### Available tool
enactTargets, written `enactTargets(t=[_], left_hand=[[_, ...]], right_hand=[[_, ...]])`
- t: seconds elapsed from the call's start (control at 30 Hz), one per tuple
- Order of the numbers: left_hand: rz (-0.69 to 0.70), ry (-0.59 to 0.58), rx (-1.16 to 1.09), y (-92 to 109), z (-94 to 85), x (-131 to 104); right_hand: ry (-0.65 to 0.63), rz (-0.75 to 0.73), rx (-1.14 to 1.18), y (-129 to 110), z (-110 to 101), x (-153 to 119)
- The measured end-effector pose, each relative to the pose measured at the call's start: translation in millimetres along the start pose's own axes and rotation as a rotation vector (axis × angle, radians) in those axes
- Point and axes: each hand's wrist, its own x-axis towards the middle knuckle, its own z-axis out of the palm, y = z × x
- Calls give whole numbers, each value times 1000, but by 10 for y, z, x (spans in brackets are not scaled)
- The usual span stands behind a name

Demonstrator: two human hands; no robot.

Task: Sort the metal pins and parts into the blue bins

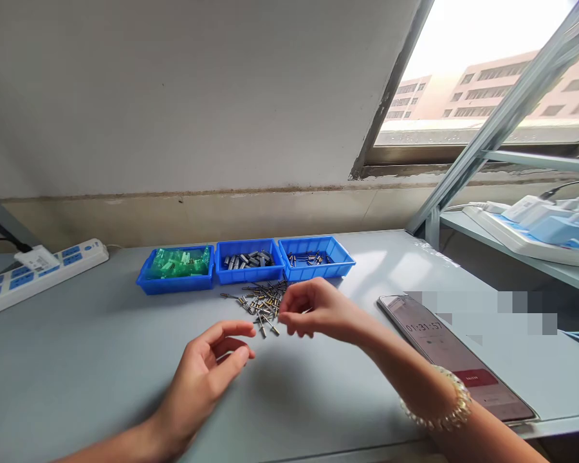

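Observation:
A loose pile of pop rivets (259, 302), thin metal pins with short thicker heads, lies on the grey table. My right hand (321, 314) is at the pile's right edge, fingers curled and thumb pressed towards them; whatever the fingertips hold is hidden. Left of and nearer than the pile, my left hand (211, 366) hovers with thumb and fingers apart and nothing visible between them. Behind the pile, a blue bin (318, 270) contains some more rivets. The middle blue bin (251, 275) holds small grey and black pieces. A third blue bin (176, 285) contains a green plastic bag (174, 262) with pale pieces.
A phone (456, 360) showing a timer lies to the right, beside my right forearm. On the left stands a white power strip (72, 260) with a plug in it. Another power strip (525, 238) rests on a metal shelf at right. A wall closes off the back.

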Motion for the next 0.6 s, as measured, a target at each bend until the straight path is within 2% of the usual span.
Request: enactTargets(t=[0.1, 0.23, 0.33, 0.43, 0.5, 0.6], left_hand=[[12, -58, -20, -11, 12, 3], [86, -60, -53, 18, 35, 11], [152, -24, -30, 19, 31, 11], [141, -16, 48, 7, 16, -4], [106, -23, 95, 8, 13, -18], [104, -60, 115, 28, 25, -29]], right_hand=[[-145, 20, 429, 7, 271, -4], [-192, 20, 620, 41, 472, -23], [-203, 9, 498, -2, 432, -66], [-4, -82, 271, -77, 334, -115], [88, -156, 218, -109, 295, -135], [43, -219, 212, -112, 300, -145]])
